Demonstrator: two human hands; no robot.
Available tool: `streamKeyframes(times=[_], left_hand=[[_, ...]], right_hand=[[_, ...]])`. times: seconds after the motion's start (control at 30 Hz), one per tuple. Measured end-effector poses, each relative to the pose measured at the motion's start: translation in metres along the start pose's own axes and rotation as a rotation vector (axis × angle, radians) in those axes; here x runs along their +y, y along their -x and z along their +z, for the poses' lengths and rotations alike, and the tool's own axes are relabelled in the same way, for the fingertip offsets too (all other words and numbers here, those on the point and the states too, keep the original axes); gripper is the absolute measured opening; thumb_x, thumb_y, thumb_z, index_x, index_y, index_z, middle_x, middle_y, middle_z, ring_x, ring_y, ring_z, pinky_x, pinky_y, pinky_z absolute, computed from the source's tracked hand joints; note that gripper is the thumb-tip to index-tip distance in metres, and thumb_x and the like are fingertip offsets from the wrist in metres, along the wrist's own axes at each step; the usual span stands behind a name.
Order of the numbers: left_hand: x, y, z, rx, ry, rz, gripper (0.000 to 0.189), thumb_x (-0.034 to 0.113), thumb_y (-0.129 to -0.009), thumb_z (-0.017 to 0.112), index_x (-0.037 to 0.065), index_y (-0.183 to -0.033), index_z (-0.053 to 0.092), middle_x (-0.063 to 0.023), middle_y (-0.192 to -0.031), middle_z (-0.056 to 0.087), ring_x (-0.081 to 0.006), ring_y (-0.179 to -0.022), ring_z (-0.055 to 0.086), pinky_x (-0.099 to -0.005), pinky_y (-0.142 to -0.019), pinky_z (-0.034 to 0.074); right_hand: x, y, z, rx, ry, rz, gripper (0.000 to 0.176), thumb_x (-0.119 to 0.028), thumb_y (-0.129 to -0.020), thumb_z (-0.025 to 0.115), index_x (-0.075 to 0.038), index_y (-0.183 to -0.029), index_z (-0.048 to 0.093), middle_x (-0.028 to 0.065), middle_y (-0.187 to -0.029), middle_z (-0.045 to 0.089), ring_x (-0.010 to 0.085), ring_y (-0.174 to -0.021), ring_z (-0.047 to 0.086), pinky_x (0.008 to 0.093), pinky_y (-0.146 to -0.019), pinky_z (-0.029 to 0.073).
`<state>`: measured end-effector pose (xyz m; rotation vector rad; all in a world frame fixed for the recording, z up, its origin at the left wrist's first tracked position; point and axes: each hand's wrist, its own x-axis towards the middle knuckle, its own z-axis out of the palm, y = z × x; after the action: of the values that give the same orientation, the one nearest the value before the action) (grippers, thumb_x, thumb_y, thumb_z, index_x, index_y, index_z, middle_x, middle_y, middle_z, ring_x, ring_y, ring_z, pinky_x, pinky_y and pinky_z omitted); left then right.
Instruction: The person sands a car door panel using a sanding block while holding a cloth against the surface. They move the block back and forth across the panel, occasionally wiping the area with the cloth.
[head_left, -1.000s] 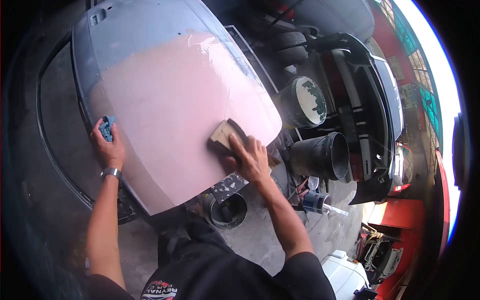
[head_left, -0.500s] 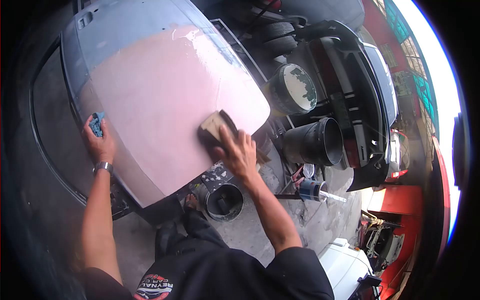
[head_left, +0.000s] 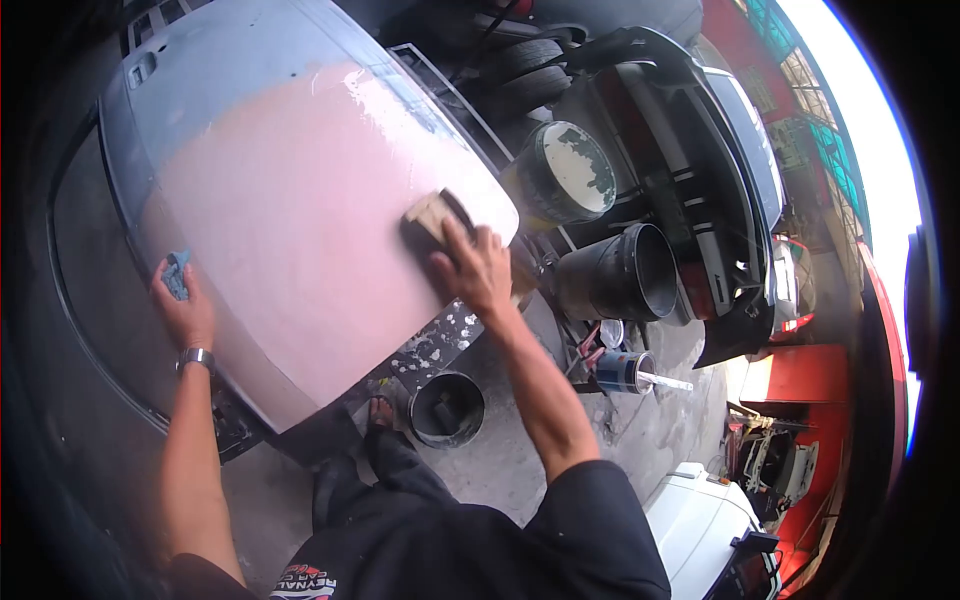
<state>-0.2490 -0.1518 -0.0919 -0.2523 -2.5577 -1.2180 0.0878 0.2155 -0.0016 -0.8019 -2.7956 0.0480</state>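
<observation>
A car door panel (head_left: pixel 290 220), coated in pink filler with grey-blue at its far end, lies before me. My right hand (head_left: pixel 480 268) is closed on a sanding block (head_left: pixel 430 214), pressed to the pink surface near the panel's right edge. The block looks tan on top with a dark rim, and is partly blurred. At the panel's left edge, my left hand (head_left: pixel 188 315) has its fingers closed round a crumpled blue cloth (head_left: pixel 176 277). A metal-banded watch (head_left: pixel 196 357) circles the left wrist.
A lidded bucket (head_left: pixel 577 172) and a dark open bucket (head_left: pixel 652 270) stand right of the panel. Below its near edge is another bucket (head_left: pixel 447 410) on the concrete floor. A paint can (head_left: pixel 618 372) holds a white stick. Bumpers (head_left: pixel 690 180) and tyres (head_left: pixel 528 78) stand beyond.
My right hand has pushed the sanding block farther up the panel, slightly toward its right edge. The left hand still holds the cloth at the left edge. The whole view has shifted slightly.
</observation>
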Motion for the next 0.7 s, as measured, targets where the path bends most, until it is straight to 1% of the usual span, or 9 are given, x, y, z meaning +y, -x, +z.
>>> streamKeyframes(times=[0.07,0.2,0.27,0.3,0.33,0.47,0.6,0.67,0.7], left_hand=[[0.01,0.002,-0.005,-0.01,-0.02,-0.017,0.047,0.032,-0.108,0.071,0.007,-0.147,0.058,-0.0211,-0.141,0.062,-0.0382,-0.128,0.064,-0.0479,-0.108,0.054],[-0.004,0.001,0.003,0.002,-0.011,0.027,0.047,0.034,-0.108,0.07,0.01,-0.147,0.059,-0.0195,-0.143,0.061,-0.0374,-0.13,0.064,-0.0478,-0.108,0.054],[-0.006,-0.002,0.004,0.002,-0.008,0.026,0.047,0.036,-0.108,0.07,0.011,-0.147,0.059,-0.0186,-0.143,0.062,-0.0372,-0.131,0.064,-0.0481,-0.108,0.054],[-0.006,0.001,0.001,-0.001,-0.011,0.013,0.047,0.036,-0.108,0.07,0.011,-0.147,0.059,-0.0184,-0.142,0.062,-0.0374,-0.131,0.064,-0.0483,-0.108,0.054],[-0.006,0.004,-0.002,-0.004,-0.014,0.0,0.047,0.036,-0.108,0.07,0.011,-0.147,0.06,-0.0182,-0.141,0.063,-0.0376,-0.131,0.064,-0.0485,-0.107,0.054],[0.01,0.001,-0.007,0.016,-0.044,0.003,0.046,0.036,-0.107,0.071,0.012,-0.145,0.061,-0.0192,-0.137,0.065,-0.0397,-0.127,0.064,-0.0494,-0.105,0.055],[0.008,0.002,-0.007,0.008,-0.073,0.009,0.045,0.035,-0.107,0.071,0.012,-0.144,0.062,-0.0195,-0.137,0.065,-0.0394,-0.128,0.064,-0.0497,-0.105,0.055],[0.007,0.001,-0.003,0.007,-0.067,0.021,0.044,0.035,-0.107,0.071,0.012,-0.144,0.062,-0.0195,-0.137,0.065,-0.0392,-0.128,0.064,-0.0497,-0.105,0.055],[0.005,0.002,-0.004,0.009,-0.057,0.035,0.044,0.035,-0.107,0.072,0.012,-0.144,0.062,-0.0193,-0.137,0.066,-0.0391,-0.127,0.064,-0.0497,-0.105,0.055]], right_hand=[[-0.033,0.053,-0.008,0.079,0.035,-0.09,0.074,-0.056,-0.098,0.076,-0.029,-0.164,0.054,0.0187,-0.126,0.057,0.036,-0.11,0.061,0.0501,-0.087,0.051],[0.012,0.013,-0.007,0.05,-0.061,-0.121,0.074,-0.046,-0.089,0.087,-0.027,-0.156,0.064,0.0174,-0.122,0.059,0.0367,-0.11,0.061,0.052,-0.088,0.051],[0.057,-0.041,0.008,0.119,-0.061,-0.072,0.062,-0.045,-0.095,0.084,-0.022,-0.151,0.068,0.0184,-0.118,0.061,0.0392,-0.104,0.064,0.0536,-0.087,0.054],[0.075,-0.065,0.016,0.128,-0.07,-0.02,0.056,-0.049,-0.097,0.08,-0.024,-0.146,0.071,0.0188,-0.115,0.062,0.0393,-0.102,0.063,0.0541,-0.083,0.053],[0.094,-0.081,0.029,0.134,-0.1,0.006,0.053,-0.05,-0.1,0.076,-0.024,-0.146,0.07,0.0194,-0.115,0.062,0.0409,-0.102,0.063,0.0547,-0.084,0.054],[0.055,-0.053,0.01,0.07,0.013,0.116,0.057,-0.055,-0.101,0.073,-0.025,-0.15,0.068,0.0203,-0.119,0.062,0.0397,-0.107,0.063,0.0533,-0.087,0.051],[-0.038,0.047,-0.002,0.057,0.071,-0.021,0.075,-0.055,-0.094,0.081,-0.028,-0.161,0.059,0.0196,-0.129,0.059,0.037,-0.114,0.061,0.0509,-0.089,0.05],[-0.045,0.063,-0.01,0.081,0.014,-0.143,0.08,-0.057,-0.092,0.082,-0.029,-0.162,0.057,0.0203,-0.131,0.058,0.0361,-0.113,0.061,0.0515,-0.088,0.051],[-0.033,0.052,-0.013,0.022,0.019,-0.139,0.081,-0.044,-0.084,0.091,-0.028,-0.158,0.061,0.0193,-0.131,0.056,0.0374,-0.113,0.06,0.0521,-0.087,0.052]])
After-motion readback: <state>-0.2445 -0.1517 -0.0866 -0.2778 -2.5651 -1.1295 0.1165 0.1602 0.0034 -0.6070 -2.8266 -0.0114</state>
